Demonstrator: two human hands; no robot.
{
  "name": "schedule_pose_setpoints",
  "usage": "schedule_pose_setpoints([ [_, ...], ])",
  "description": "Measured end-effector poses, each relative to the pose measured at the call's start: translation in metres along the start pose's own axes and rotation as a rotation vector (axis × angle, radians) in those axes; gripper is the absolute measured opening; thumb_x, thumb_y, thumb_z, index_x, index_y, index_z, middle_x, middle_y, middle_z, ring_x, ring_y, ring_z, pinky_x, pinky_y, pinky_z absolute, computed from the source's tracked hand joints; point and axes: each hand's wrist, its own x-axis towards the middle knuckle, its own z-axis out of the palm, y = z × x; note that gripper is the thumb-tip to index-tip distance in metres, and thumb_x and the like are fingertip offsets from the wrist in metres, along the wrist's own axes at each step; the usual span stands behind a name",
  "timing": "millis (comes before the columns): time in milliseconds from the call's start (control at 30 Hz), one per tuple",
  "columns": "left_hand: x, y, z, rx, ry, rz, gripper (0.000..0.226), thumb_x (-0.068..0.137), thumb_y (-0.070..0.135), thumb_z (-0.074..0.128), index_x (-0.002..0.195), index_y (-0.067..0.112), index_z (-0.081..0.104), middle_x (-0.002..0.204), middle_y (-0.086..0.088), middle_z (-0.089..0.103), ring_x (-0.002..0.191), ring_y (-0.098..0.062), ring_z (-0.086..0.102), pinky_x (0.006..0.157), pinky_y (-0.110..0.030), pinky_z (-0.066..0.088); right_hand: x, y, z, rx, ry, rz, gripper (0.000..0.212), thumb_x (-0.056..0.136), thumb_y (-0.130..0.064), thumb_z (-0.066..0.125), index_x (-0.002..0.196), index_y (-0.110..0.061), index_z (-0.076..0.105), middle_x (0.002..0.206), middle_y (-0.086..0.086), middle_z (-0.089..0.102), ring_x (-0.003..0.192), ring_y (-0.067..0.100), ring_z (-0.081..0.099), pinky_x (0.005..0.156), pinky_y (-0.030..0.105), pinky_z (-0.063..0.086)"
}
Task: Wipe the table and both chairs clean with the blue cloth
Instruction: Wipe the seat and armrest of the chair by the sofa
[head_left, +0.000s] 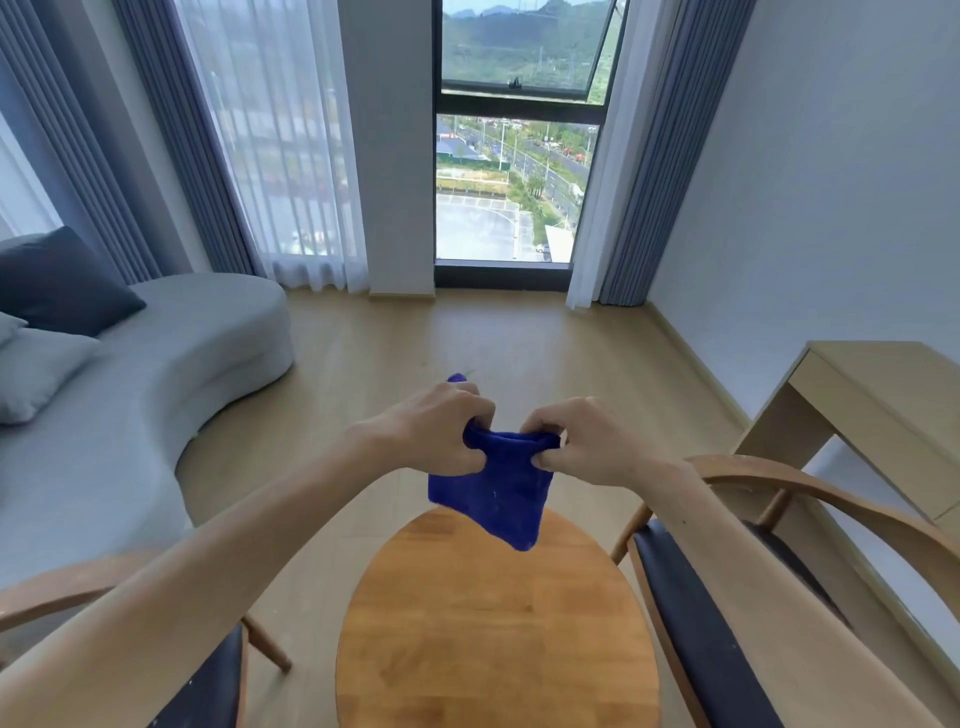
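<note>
Nearest the camera, the round wooden tabletop (493, 623) fills the lower middle, bare wood grain showing. A chair stands on each side of it: the left chair (78, 587) shows a curved wooden armrest and a strip of dark seat, and the right chair (727, 613) shows its dark seat pad under a bent wooden back rail.

Both forearms reach forward above the tabletop. The left hand (441, 431) and the right hand (587, 441) hold the blue cloth (493, 493) between them in the air — each grip is closed on the cloth's top edge, fingers curled over it and thumb beneath. The cloth hangs down from the hands, its lower corner over the far part of the tabletop, not touching it. A small blue tip shows beyond the left knuckles.

Further off, a grey sofa (156, 364) with cushions curves along the left, and a pale wooden desk (872, 395) stands by the right wall. Beyond the wood floor are curtains and a tall window (514, 187) — streets and green hills outside.
</note>
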Motion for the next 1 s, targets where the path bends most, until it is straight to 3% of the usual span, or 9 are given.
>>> schedule_pose_setpoints([
  [133,0.002,0.000,0.007,-0.100,0.101,0.111,0.025,0.073,0.013,0.072,0.070,0.017,0.048,0.093,0.006,0.048,0.073,-0.005,0.044,0.065,-0.013,0.035,0.003,0.003,0.006,-0.028,0.080,-0.031,0.021,0.082,-0.008,0.068,0.101,-0.016,0.072,0.113,-0.002,0.060,0.103,0.016,0.056,0.090,0.034,0.048],
  [267,0.003,0.002,0.010,-0.198,0.116,0.218,0.028,0.065,0.005,0.068,0.065,0.015,0.042,0.108,0.001,0.051,0.082,-0.002,0.048,0.067,-0.009,0.038,0.004,0.008,0.007,-0.137,0.167,-0.122,0.020,0.080,-0.013,0.071,0.100,-0.016,0.072,0.151,0.002,0.035,0.139,0.025,0.026,0.111,0.044,0.030],
  [400,0.005,0.006,0.007,-0.183,0.103,0.275,0.026,0.059,0.011,0.064,0.061,0.013,0.038,0.100,0.001,0.058,0.074,-0.012,0.048,0.062,-0.015,0.039,0.005,0.011,0.006,-0.125,0.059,-0.198,0.016,0.079,-0.020,0.059,0.094,-0.017,0.061,0.155,-0.002,0.032,0.148,0.024,0.013,0.115,0.043,0.017],
  [500,0.005,0.010,0.005,-0.162,0.082,0.288,0.029,0.061,0.007,0.067,0.060,0.010,0.038,0.080,-0.003,0.057,0.064,-0.017,0.045,0.056,-0.024,0.041,0.003,0.010,0.005,-0.033,-0.059,-0.181,0.012,0.075,-0.021,0.052,0.086,-0.025,0.049,0.136,-0.004,0.052,0.143,0.022,0.028,0.114,0.040,0.028],
  [567,0.003,0.010,0.004,-0.155,0.074,0.273,0.032,0.064,0.003,0.069,0.060,0.011,0.039,0.076,-0.003,0.057,0.064,-0.015,0.046,0.055,-0.020,0.040,0.002,0.009,0.006,0.047,-0.089,-0.158,0.016,0.071,-0.021,0.049,0.081,-0.034,0.046,0.112,-0.002,0.062,0.115,0.024,0.055,0.096,0.046,0.048],
  [667,-0.001,0.011,0.005,-0.163,0.054,0.252,0.032,0.066,0.004,0.069,0.061,0.014,0.039,0.074,-0.001,0.058,0.064,-0.013,0.047,0.057,-0.015,0.040,0.003,0.011,0.009,0.073,-0.072,-0.135,0.015,0.067,-0.023,0.051,0.080,-0.030,0.048,0.097,0.000,0.064,0.087,0.022,0.059,0.075,0.047,0.052],
  [800,-0.006,0.012,0.001,-0.184,0.065,0.246,0.028,0.062,0.006,0.067,0.063,0.014,0.040,0.074,-0.001,0.059,0.064,-0.016,0.047,0.058,-0.016,0.040,0.003,0.010,0.009,0.150,-0.025,-0.127,0.023,0.069,-0.015,0.063,0.089,-0.016,0.050,0.090,0.003,0.062,0.079,0.021,0.058,0.070,0.045,0.053],
  [867,-0.010,0.011,-0.001,-0.202,0.072,0.253,0.025,0.062,0.008,0.065,0.064,0.016,0.041,0.076,0.002,0.060,0.066,-0.013,0.049,0.059,-0.014,0.040,0.004,0.007,0.009,0.209,-0.041,-0.108,0.036,0.075,-0.010,0.066,0.106,-0.018,0.050,0.097,0.001,0.063,0.083,0.017,0.062,0.071,0.034,0.057],
  [1000,-0.019,0.006,-0.002,-0.265,0.123,0.199,0.030,0.066,0.012,0.067,0.088,0.023,0.049,0.096,0.010,0.055,0.074,-0.004,0.053,0.065,-0.012,0.044,0.009,0.002,0.012,0.204,-0.064,-0.139,0.034,0.078,-0.025,0.063,0.111,-0.019,0.057,0.104,-0.001,0.063,0.089,0.014,0.062,0.074,0.024,0.054],
])
